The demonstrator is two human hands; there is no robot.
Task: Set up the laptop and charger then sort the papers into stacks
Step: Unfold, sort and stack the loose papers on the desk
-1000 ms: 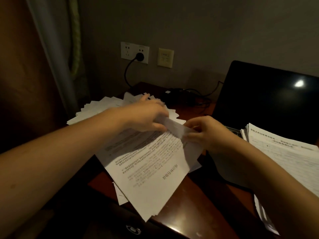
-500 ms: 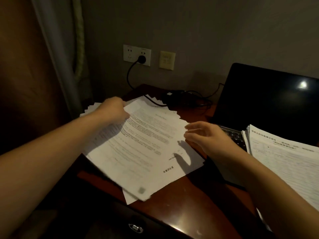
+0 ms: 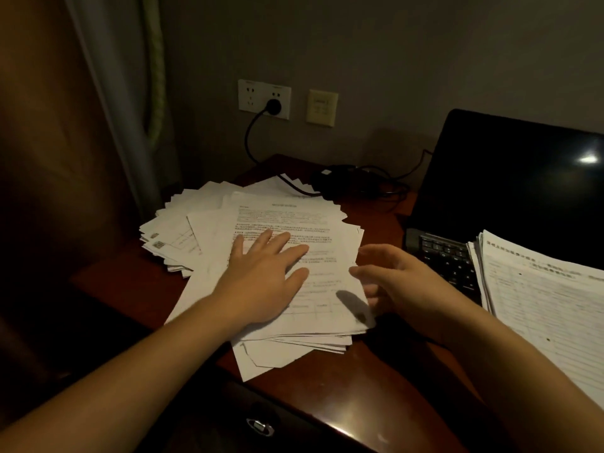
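Note:
A loose, fanned pile of printed papers (image 3: 287, 220) covers the left part of the dark wooden desk (image 3: 376, 380). My left hand (image 3: 264, 276) lies flat on the top sheet, fingers spread. My right hand (image 3: 395, 282) hovers at the pile's right edge with fingers loosely curled, holding nothing. A black laptop (image 3: 510, 191) stands open at the right, its screen dark. A second stack of papers (image 3: 549, 305) rests over its keyboard (image 3: 444, 256). The black charger brick (image 3: 333, 181) lies behind the pile, its cable (image 3: 251, 138) plugged into the wall socket (image 3: 264, 99).
A beige wall switch (image 3: 322, 107) sits right of the socket. A curtain (image 3: 108, 103) hangs at the left beside a dark wooden panel. A drawer handle (image 3: 260, 426) shows below the desk's front edge.
My left hand has laid the sheet on the pile and now presses flat on it. My right hand has let go of the paper's corner and moved to the pile's right edge.

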